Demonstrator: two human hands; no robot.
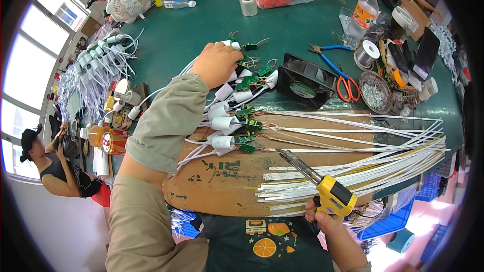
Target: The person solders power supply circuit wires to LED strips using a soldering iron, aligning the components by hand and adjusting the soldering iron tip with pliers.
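Sockets [225, 123] with small green boards lie wired in a row on the bench [201, 25]; we judge them light, joints fragile. Left hand [218, 63] pinches one by its shell; right hand [322, 217] grips the iron [322, 184].

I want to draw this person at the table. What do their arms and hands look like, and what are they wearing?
The left arm wears a long, loose khaki-beige sleeve that ends at the wrist, with soft folds. The left hand is bare, with no glove. The right arm is bare along the part in view, and the right hand has no glove either.
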